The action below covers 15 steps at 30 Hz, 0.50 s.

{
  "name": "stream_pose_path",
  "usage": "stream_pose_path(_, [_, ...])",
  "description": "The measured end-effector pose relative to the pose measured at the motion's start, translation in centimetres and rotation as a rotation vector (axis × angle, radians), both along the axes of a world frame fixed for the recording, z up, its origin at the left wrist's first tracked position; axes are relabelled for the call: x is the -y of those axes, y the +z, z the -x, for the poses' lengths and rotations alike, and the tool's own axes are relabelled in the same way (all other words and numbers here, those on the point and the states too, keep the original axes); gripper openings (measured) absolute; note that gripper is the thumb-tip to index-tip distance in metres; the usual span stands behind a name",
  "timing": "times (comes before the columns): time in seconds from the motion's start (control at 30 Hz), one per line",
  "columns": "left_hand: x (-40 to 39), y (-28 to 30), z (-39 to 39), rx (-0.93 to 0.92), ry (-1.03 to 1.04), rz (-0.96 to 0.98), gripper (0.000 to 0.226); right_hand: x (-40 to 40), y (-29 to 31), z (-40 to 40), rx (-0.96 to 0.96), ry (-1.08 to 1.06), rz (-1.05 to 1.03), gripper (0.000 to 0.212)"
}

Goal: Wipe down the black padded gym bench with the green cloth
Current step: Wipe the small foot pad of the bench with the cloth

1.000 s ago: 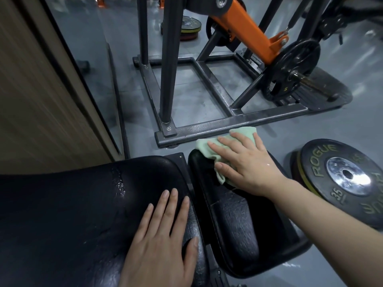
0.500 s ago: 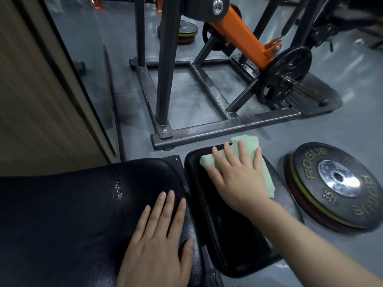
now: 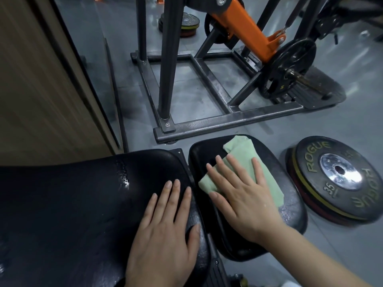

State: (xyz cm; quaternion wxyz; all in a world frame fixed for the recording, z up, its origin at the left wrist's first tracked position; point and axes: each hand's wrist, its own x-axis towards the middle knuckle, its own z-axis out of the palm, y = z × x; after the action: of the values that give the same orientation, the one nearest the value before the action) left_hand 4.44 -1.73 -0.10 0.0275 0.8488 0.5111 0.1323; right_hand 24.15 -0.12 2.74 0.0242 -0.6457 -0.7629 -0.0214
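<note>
Green folded cloth lies flat on the small black padded seat section of the gym bench, pinned under the right hand, fingers straight and spread. The left hand rests open, palm down, on the larger black padded section, bracing it. Best play here, I'd say: keep even pressure, overlap strokes, chase the wet-looking patch near the right edge.

Grey gym floor. Steel machine frame w/ orange arm & small black plate marked 5. ROGUE 35 bumper plate flat on floor at right. More plates far back. Wood-look wall panel left.
</note>
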Motion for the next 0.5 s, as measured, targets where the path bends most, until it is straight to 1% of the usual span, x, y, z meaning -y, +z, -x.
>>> stream_pose_path(0.23, [0.2, 0.1, 0.0, -0.03, 0.013, 0.028, 0.062, 3.3, 0.1, 0.7, -0.005, 0.0, 0.01, 0.058])
stream_pose_path(0.37, [0.2, 0.0, -0.1, -0.022, 0.016, 0.01, 0.062, 1.6, 0.1, 0.2, 0.012, 0.017, 0.042, 0.06])
stream_pose_path(0.5, [0.2, 0.1, -0.1, -0.022, 0.019, -0.008, 0.062, -1.5, 0.3, 0.1, 0.029, -0.077, 0.063, 0.065])
